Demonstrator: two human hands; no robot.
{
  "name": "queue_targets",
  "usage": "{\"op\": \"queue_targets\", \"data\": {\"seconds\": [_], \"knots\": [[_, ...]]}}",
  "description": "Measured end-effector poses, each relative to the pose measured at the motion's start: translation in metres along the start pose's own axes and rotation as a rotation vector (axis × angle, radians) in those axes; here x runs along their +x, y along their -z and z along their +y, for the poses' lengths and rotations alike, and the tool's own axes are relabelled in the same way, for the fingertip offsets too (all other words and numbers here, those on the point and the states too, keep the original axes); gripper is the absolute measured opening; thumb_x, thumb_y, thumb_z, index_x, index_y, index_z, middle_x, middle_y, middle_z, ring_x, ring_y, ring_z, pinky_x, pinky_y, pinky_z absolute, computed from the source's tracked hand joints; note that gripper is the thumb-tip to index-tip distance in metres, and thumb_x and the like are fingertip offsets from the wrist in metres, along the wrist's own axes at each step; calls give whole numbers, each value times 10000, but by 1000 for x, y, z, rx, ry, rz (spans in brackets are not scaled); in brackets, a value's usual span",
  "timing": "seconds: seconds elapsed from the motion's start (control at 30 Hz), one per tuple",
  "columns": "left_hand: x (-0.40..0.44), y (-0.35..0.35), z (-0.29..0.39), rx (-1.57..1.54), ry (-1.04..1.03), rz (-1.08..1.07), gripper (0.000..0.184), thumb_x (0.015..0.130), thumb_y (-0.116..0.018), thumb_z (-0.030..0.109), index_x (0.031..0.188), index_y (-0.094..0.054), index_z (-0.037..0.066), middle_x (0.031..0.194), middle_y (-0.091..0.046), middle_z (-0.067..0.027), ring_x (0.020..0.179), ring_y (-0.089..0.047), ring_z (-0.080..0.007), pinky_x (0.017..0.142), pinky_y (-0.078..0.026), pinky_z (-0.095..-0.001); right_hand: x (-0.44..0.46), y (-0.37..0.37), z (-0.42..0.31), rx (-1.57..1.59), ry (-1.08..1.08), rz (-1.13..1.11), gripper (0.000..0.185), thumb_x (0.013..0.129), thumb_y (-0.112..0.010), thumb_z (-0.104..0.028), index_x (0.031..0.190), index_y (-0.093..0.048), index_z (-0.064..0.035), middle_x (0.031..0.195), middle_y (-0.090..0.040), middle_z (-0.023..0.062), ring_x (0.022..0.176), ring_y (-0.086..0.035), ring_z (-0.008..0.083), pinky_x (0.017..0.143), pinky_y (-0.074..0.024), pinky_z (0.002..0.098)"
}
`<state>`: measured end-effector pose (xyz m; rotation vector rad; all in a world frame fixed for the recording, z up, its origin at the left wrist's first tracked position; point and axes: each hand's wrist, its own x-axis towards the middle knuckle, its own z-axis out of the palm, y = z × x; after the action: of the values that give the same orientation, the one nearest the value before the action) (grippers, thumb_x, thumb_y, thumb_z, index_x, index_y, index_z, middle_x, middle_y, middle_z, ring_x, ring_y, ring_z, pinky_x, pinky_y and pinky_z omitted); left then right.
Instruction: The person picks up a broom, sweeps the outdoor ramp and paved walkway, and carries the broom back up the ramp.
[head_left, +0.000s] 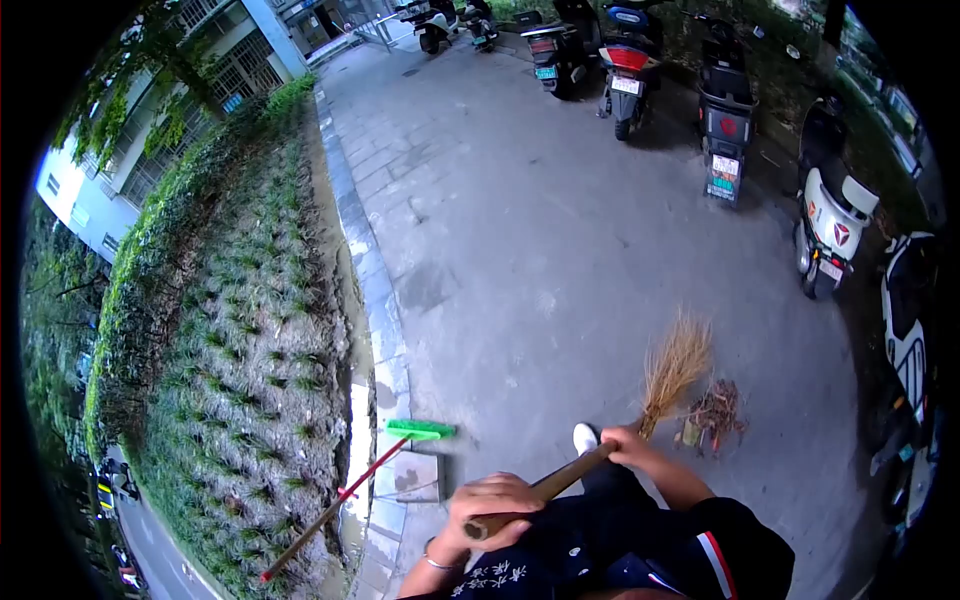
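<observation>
My left hand (493,508) is wrapped round the upper end of a thick wooden broom handle (565,478). Lower down, near the bristles, my right hand (627,447) grips the same handle. The broom's straw bristles (677,370) point forward and to the right, over the grey pavement. Just right of the bristles lies a small pile of dry twigs and debris (717,412). A green-headed brush (421,430) with a red and brown pole (335,510) lies at the left, across the kerb and planting bed, apart from my hands.
Parked scooters (722,130) line the right side and the back of the pavement (520,250). A stone kerb (375,290) runs along the planting bed (240,340) at the left. A square stone block (418,476) sits by the kerb. My white shoe (585,438) shows below the broom.
</observation>
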<state>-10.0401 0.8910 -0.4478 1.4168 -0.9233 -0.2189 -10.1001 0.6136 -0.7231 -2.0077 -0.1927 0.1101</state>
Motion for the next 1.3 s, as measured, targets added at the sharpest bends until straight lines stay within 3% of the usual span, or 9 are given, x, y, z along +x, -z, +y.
{"op": "queue_targets", "data": {"seconds": [0.03,0.17,0.23,0.47,0.57,0.67,0.83,1.1,1.3], "knots": [[15,21,-7,47,-41,-105,196,649,-618,69,813,-589,-35,774,-604,-138,727,-580,-247,702,-453,-349,15,9,-11,19,8,-7,129,544,-520,-59,630,-423,-52,558,-437,99,535,-458,276,474,-333,343],[32,58,-38,-260,252,425,624,664,-684,208,1164,-386,-18,990,-529,-159,897,-528,-234,761,-431,-340,78,20,-8,97,-198,-196,99,572,-500,-57,658,-452,-47,544,-419,84,514,-440,213,475,-325,322],[41,76,-64,-65,390,614,580,696,-656,164,1170,-374,-17,984,-530,-145,925,-511,-205,760,-429,-328,121,35,-25,95,-226,-272,110,601,-515,-66,698,-473,-36,561,-445,33,564,-431,107,501,-352,283],[-37,126,-258,-415,1117,878,308,780,-541,89,1049,-464,-42,947,-555,-137,767,-586,-226,600,-485,-290,266,49,27,-105,-433,-270,165,611,-573,-157,738,-515,-71,631,-553,81,590,-518,194,554,-407,335],[-10,170,-298,-417,1238,970,285,773,-534,71,1027,-470,-41,900,-570,-145,758,-590,-245,581,-483,-296,324,69,59,-41,-550,-160,159,614,-583,-169,701,-516,-55,590,-534,49,575,-495,130,552,-414,311],[52,229,-332,-711,961,1050,167,780,-560,149,871,-516,16,767,-563,-60,666,-556,-165,560,-462,-266,365,95,92,66,-592,113,114,589,-591,-111,659,-510,-70,588,-519,19,542,-469,121,522,-403,310],[215,361,-336,-254,833,704,242,807,-531,148,964,-530,-36,833,-578,-67,728,-554,-134,649,-463,-250,428,126,112,5,-609,471,113,561,-583,-26,609,-491,-72,566,-483,-8,532,-463,105,479,-392,292],[346,563,-421,138,706,675,255,822,-492,99,1044,-480,-26,899,-576,-100,754,-564,-141,647,-443,-230,614,168,167,13,-865,385,106,550,-574,5,576,-489,-51,551,-498,21,528,-499,129,474,-403,292],[183,569,-503,849,1513,410,266,681,-512,282,800,-582,55,752,-582,-189,721,-559,-366,649,-447,-427,831,193,129,-114,-869,-65,156,636,-595,-135,628,-527,5,550,-527,73,572,-545,163,503,-434,329]]}}
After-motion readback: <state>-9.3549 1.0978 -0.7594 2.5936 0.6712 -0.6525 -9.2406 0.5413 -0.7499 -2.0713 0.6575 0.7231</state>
